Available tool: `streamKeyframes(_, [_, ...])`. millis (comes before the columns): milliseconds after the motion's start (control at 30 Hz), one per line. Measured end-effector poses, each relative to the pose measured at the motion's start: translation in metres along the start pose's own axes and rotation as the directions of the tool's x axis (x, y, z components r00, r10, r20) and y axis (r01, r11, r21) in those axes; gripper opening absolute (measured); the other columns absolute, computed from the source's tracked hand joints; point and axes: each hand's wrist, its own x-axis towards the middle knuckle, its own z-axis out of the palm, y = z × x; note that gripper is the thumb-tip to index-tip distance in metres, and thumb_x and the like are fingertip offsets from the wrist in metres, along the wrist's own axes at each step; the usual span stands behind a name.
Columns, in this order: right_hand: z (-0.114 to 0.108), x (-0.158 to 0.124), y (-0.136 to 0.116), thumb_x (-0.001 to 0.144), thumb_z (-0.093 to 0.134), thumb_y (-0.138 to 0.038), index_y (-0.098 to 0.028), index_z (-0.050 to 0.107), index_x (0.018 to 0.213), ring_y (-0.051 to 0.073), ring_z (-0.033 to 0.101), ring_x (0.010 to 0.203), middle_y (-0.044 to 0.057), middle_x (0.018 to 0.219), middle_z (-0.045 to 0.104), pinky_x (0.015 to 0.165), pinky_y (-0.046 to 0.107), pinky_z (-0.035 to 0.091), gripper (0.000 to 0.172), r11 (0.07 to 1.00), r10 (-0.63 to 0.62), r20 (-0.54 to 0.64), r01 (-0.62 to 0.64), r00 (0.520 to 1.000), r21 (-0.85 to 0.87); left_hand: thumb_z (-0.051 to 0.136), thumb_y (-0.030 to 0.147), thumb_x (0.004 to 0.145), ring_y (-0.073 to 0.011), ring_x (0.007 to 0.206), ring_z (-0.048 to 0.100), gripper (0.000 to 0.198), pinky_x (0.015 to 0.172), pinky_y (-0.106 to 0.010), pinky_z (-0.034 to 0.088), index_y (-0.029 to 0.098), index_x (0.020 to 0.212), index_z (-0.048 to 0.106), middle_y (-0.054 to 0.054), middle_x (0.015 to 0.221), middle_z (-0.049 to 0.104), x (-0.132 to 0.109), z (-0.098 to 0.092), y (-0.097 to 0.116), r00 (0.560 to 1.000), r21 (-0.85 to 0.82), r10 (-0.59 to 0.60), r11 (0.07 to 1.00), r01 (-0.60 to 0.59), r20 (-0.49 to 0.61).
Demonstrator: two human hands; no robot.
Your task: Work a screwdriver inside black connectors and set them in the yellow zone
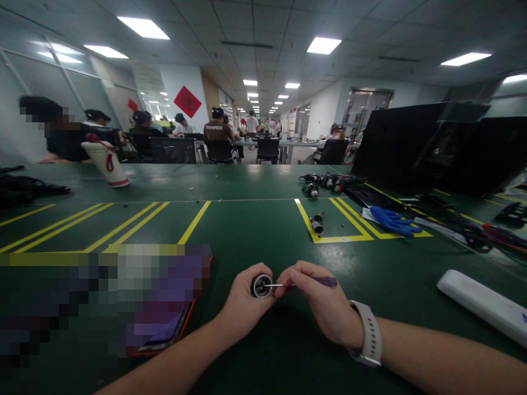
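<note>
My left hand (246, 296) is wrapped round a small round metal-rimmed cylindrical part (260, 287), its open end turned up toward me. Inside the dark opening, small details are too fine to make out. A slim screwdriver (327, 281) with a purplish handle is gripped in the fingers of my right hand (319, 293). Its thin shaft points left, and the tip is at or inside the part's opening. Both hands are close together above the green table, and a pale watch band circles my right wrist.
Two metal fittings (317, 224) lie inside a yellow-taped area (343, 240). Behind them are several cylindrical parts with cables (313, 190). A blue glove (393, 220) and a white case (483, 304) are at right. A tilted paper cup (107, 162) is far left; people sit beyond the table.
</note>
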Motion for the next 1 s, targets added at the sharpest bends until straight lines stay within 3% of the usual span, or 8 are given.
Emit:
streamKeyframes(167, [0.0015,-0.0014,-0.0009,0.086,0.052,-0.027,-0.016,0.067,0.075,0.018,0.061,0.075,0.004,0.074,0.068,0.072,0.033,0.044,0.021,0.998,0.014,-0.010,-0.013,1.000,0.069,0.067,0.024,0.064,-0.0100,0.054,0.043,0.020,0.049,-0.021,0.035,0.018,0.062,0.048,0.006,0.059,0.047,0.0003,-0.0013,0.0024,0.999,-0.099,-0.022,0.995,0.026,0.047])
streamKeyframes(300, [0.0008,-0.0021,-0.0006,0.087,0.052,-0.027,-0.016,0.067,0.078,0.018,0.062,0.077,0.005,0.077,0.068,0.073,0.033,0.045,0.020,0.998,-0.051,0.028,0.050,0.998,0.044,0.068,0.022,0.063,-0.0101,0.055,0.044,0.021,0.049,-0.021,0.036,0.018,0.063,0.048,0.006,0.059,0.048,0.0010,-0.0022,0.0016,0.999,-0.132,-0.024,0.991,0.029,0.037])
streamKeyframes(433, [-0.0009,-0.0035,-0.0032,0.088,0.051,-0.026,-0.018,0.067,0.080,0.018,0.062,0.078,0.004,0.080,0.067,0.075,0.033,0.046,0.020,0.990,-0.130,0.056,0.133,0.990,-0.048,0.067,0.020,0.063,-0.0098,0.054,0.042,0.019,0.049,-0.021,0.034,0.018,0.062,0.048,0.006,0.058,0.046,0.0007,-0.0015,0.0022,1.000,-0.090,-0.017,0.996,0.018,0.012])
streamKeyframes(667, [-0.0014,-0.0056,-0.0100,0.087,0.051,-0.029,-0.015,0.065,0.074,0.017,0.056,0.072,0.003,0.073,0.059,0.072,0.033,0.046,0.024,0.954,-0.128,0.089,0.147,0.988,-0.261,0.063,0.019,0.066,-0.0112,0.056,0.044,0.014,0.051,-0.022,0.035,0.018,0.062,0.050,0.005,0.059,0.047,0.0013,-0.0001,-0.0043,0.999,0.099,0.040,0.994,-0.042,0.022])
streamKeyframes(800, [-0.0014,-0.0038,-0.0088,0.088,0.050,-0.029,-0.015,0.066,0.074,0.017,0.058,0.072,0.003,0.071,0.061,0.073,0.034,0.046,0.025,0.969,-0.106,0.126,0.131,0.986,-0.210,0.064,0.022,0.067,-0.0118,0.058,0.045,0.015,0.052,-0.022,0.035,0.017,0.063,0.051,0.004,0.060,0.048,0.0011,0.0000,-0.0047,0.997,0.146,0.068,0.987,-0.074,0.048])
streamKeyframes(1000, [-0.0023,-0.0008,-0.0020,0.087,0.052,-0.025,-0.016,0.067,0.075,0.017,0.060,0.073,0.003,0.070,0.066,0.075,0.033,0.046,0.021,0.995,-0.070,0.076,0.076,0.995,-0.067,0.065,0.021,0.066,-0.0107,0.056,0.044,0.017,0.051,-0.022,0.036,0.017,0.065,0.048,0.005,0.060,0.048,0.0003,-0.0008,-0.0003,0.996,0.006,0.006,1.000,-0.007,0.084])
